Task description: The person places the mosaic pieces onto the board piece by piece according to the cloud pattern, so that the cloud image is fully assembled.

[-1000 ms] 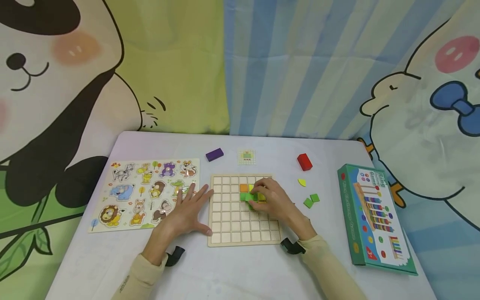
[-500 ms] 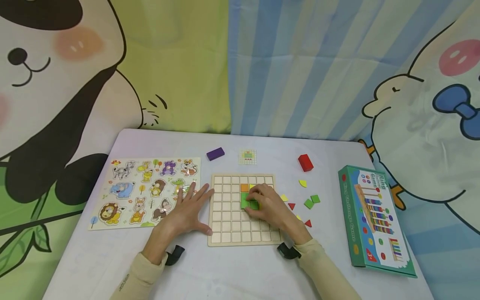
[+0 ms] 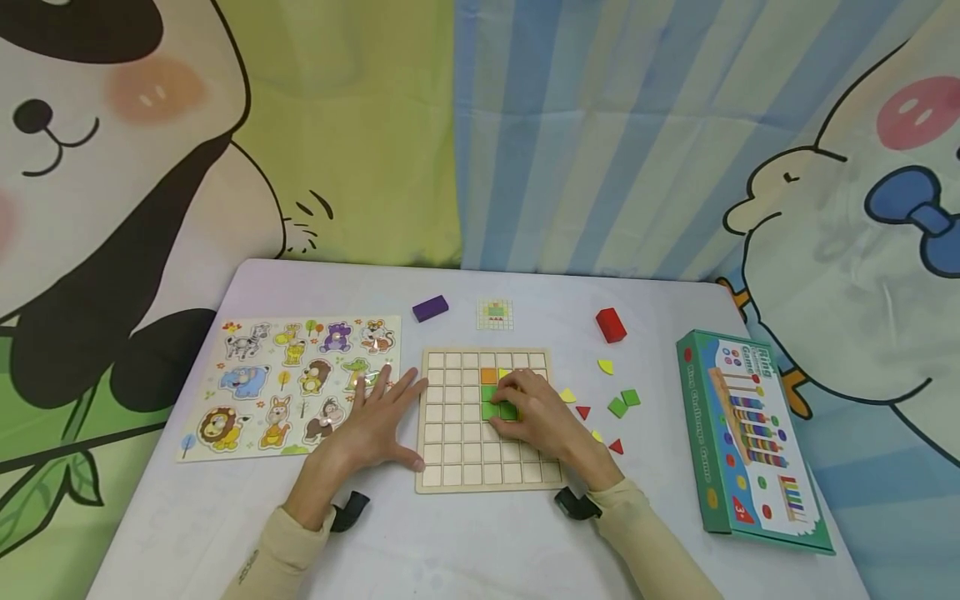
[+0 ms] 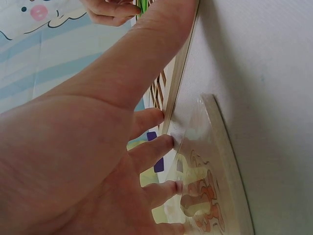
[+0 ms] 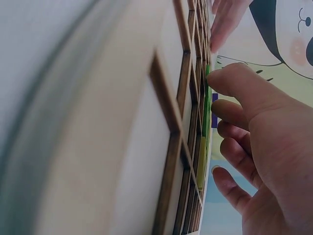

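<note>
A wooden grid board (image 3: 453, 454) lies mid-table, with several green tiles, an orange tile (image 3: 489, 376) and some yellow set in its upper part. My right hand (image 3: 536, 408) is over it, thumb and curled fingertips around a green square tile (image 3: 508, 411) in the grid. In the right wrist view the thumb tip is right at the green edge, and a yellow tile (image 5: 201, 164) sits beside it. My left hand (image 3: 378, 429) spreads its fingers by the board's left edge, thumb and index tips at the rim. Its other fingertips overlap the animal puzzle (image 3: 288, 387).
Right of the board lie green squares (image 3: 617, 407), red triangles (image 3: 616, 447) and yellow pieces (image 3: 606, 367). Behind it are a purple block (image 3: 430, 308), a small pattern card (image 3: 496, 314) and a red block (image 3: 611, 325). A green game box (image 3: 753, 442) stands at the right.
My right hand has shifted slightly left and down over the board; the green tile, earlier slanted at the fingertips, now sits squarely in the grid. My left hand stays put.
</note>
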Demonstrator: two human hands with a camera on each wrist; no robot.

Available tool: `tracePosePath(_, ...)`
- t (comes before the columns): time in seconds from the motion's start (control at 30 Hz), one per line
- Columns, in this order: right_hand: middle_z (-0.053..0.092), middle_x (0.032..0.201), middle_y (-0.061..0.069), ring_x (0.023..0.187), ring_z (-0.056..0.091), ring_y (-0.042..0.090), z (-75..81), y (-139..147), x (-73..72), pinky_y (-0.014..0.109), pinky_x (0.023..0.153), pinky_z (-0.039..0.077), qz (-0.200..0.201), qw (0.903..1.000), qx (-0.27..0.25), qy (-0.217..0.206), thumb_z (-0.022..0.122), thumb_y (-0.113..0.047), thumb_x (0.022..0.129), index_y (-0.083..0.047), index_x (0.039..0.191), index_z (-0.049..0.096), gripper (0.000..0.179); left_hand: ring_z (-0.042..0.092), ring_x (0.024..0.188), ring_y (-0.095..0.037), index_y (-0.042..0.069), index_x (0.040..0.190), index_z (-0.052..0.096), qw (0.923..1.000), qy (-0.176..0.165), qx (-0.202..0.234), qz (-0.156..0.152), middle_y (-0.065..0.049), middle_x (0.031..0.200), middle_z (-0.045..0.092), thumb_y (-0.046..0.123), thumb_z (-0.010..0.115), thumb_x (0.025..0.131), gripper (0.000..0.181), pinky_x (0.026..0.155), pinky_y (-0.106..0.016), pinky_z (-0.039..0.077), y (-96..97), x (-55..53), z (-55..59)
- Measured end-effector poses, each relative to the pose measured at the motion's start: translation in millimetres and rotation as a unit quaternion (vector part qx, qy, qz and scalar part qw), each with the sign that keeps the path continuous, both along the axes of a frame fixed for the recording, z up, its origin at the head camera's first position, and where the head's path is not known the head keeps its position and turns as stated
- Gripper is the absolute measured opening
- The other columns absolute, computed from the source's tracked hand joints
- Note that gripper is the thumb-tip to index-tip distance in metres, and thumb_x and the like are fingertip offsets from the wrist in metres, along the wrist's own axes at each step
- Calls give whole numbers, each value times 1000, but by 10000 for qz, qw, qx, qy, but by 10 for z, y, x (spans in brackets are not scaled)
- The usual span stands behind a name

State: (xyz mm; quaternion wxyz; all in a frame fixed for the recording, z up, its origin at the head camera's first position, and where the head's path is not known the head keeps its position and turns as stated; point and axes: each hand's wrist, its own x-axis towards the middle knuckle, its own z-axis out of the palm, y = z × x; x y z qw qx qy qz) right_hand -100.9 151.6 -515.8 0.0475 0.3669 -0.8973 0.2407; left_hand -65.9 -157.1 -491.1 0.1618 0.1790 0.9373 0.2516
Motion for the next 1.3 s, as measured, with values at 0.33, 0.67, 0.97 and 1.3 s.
tracePosePath(0.33,63,112,-1,108,56,17,3,15,27,33,96,51,-84,10000,-16,-28,82,-31,85,-15,103,77,25,2,155,-50,11,159,32,10000,35,9,1,-15,169,20,47,94,57,125,118,-75,-9,8,-1,3)
tracePosePath(0.67,63,111,0,106,56,16,34,91,2,32,94,51,-159,9995,-279,-38,83,-28,83,-13,101,78,24,1,155,-50,11,159,32,10000,20,-11,12,-15,169,20,47,95,57,125,118,-75,-8,7,-2,12)
tracePosePath(0.97,63,112,3,103,54,17,129,419,-69,32,84,51,-725,9966,-382,-68,85,-23,82,-7,104,78,29,1,155,-49,12,159,32,10000,-52,-17,81,-14,170,19,47,95,58,125,118,-75,-8,0,-6,24)
tracePosePath(1.3,64,111,14,103,57,28,177,1058,-267,44,87,56,-1589,9864,-305,304,86,-18,81,-2,102,77,28,1,155,-49,11,160,32,9999,-83,-32,63,-15,170,19,47,95,58,125,118,-76,-7,10,-4,25)
